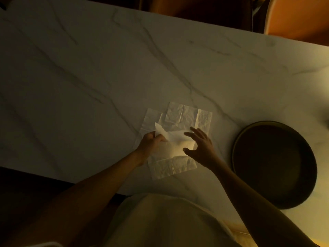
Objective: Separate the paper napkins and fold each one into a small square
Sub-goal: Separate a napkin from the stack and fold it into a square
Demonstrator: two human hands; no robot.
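Left hand [151, 142] pinches lifted napkin [170, 135] over spread napkins [179, 114]; right hand [199, 145] fingers spread, touching its edge

Two hands [178, 145], several overlapping paper napkins [179, 116] beneath and beyond them, exact number unclear; one dark round tray [274, 163] to their right.

Dim light, detail poor. Left hand [151, 142] and right hand [200, 146] cover the middle of the napkins [179, 116]; sheet count unclear. Chairs [293, 16] cut off at the top edge. Dark blur at the right edge [327, 122], unidentifiable.
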